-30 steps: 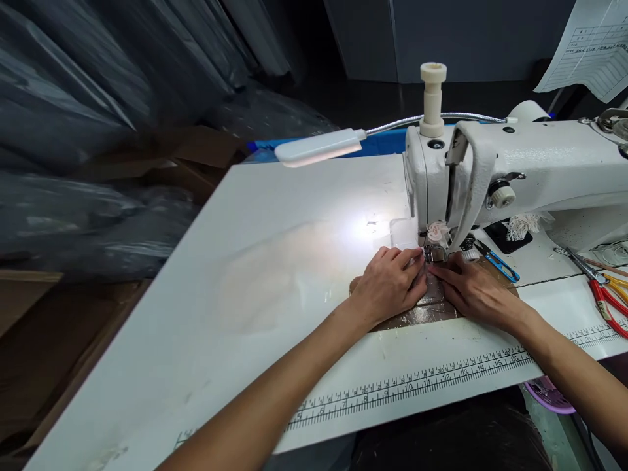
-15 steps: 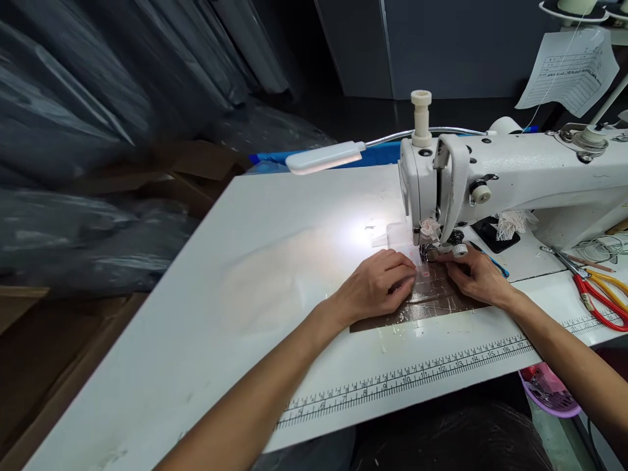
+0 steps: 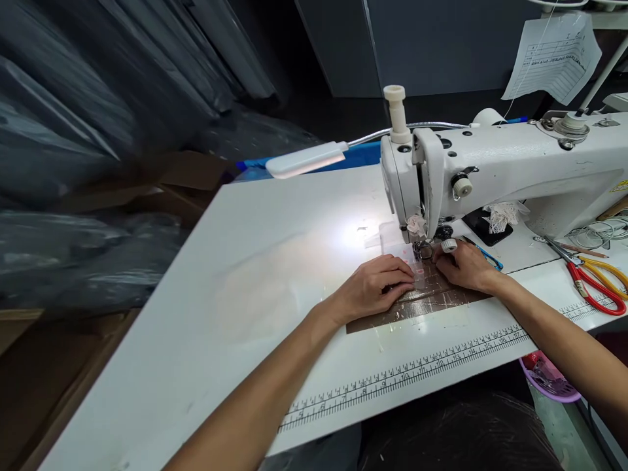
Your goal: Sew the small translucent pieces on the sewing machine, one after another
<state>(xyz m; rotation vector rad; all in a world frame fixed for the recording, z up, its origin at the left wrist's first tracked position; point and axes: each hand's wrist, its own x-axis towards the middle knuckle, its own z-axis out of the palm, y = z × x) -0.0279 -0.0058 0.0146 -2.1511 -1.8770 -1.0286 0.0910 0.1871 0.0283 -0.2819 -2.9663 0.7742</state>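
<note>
A sheer white piece of fabric [image 3: 405, 252] with small pink marks lies at the presser foot [image 3: 422, 250] of a white sewing machine [image 3: 490, 167]. At its left edge is my left hand [image 3: 380, 284], thumb and fingertips drawn together on the cloth. My right hand [image 3: 466, 265] is just right of the presser foot, its fingers curled in; whatever they hold is hidden. Both hands are over a brown sheet [image 3: 426, 302] on the table. A blue-handled tool [image 3: 490, 258] lies partly behind my right hand.
Red- and yellow-handled scissors [image 3: 589, 278] lie at the right, beside a pencil [image 3: 583, 250] and coiled cord. A lamp [image 3: 307, 160] lights the white table [image 3: 255, 261]. A ruler strip [image 3: 407, 379] runs along the front edge. Below hangs a purple basket [image 3: 554, 386].
The view has shifted slightly, so the machine sits further left. My right fingers, stretched toward the presser foot before, are now more curled. My left hand stays on the fabric.
</note>
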